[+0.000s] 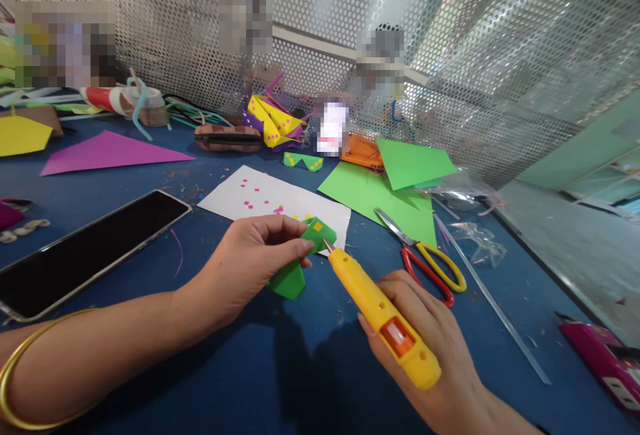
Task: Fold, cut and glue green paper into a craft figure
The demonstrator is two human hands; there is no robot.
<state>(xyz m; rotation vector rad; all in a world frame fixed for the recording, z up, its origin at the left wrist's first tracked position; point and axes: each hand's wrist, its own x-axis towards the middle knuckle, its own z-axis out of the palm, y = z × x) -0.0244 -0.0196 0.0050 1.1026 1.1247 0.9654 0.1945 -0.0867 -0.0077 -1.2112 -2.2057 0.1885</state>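
Note:
My left hand (255,258) pinches a folded green paper piece (290,280) that bears a small yellow square (317,226). Wrapped round a yellow hot glue gun (365,295) is my right hand (425,335). The gun's metal nozzle (327,244) is at the green paper's right edge, close to the yellow square; whether it touches cannot be told. Behind my hands lies a white paper sheet (300,198) with pink and yellow bits on it. Scissors (415,245) with red and yellow handles lie slightly open beyond my right hand.
A phone (95,245) lies at left, purple paper (115,155) behind it. Green sheets (395,198), a green paper mask shape (303,161) and a yellow-purple paper craft (275,122) are farther back. A clear glue stick (493,298) and magenta power strip (600,355) are right. Perforated metal (320,55) bounds the table.

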